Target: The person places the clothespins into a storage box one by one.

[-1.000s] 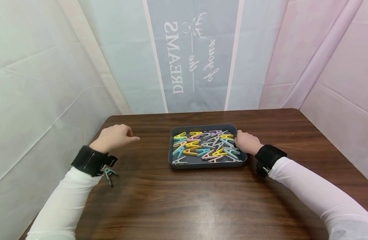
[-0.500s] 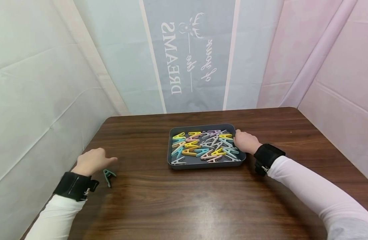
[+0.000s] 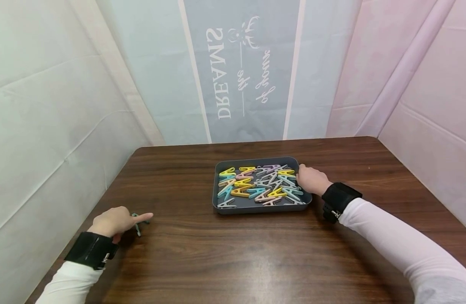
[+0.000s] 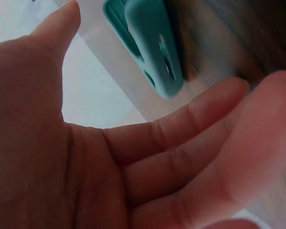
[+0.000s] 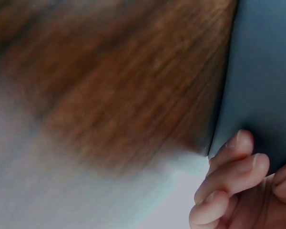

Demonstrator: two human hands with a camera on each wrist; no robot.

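Note:
A green clothespin (image 3: 138, 230) lies on the left part of the table, partly hidden by my left hand (image 3: 113, 221). In the left wrist view the clothespin (image 4: 155, 45) sits in the gap between thumb and fingers, which are spread and apart from it. My right hand (image 3: 312, 179) holds the right edge of a dark grey tray (image 3: 263, 210), its curled fingers (image 5: 236, 174) against the outer wall. Several clothespins in yellow, blue, pink, grey and purple fill the tray.
The brown wooden table (image 3: 202, 257) has its far edge against a printed curtain (image 3: 240, 76). Pale fabric walls (image 3: 58, 105) stand on both sides. The tray is at the middle rear of the table.
My left hand has come down and toward me on the left, from above the table to the green clothespin. The right hand and the tray have stayed in place.

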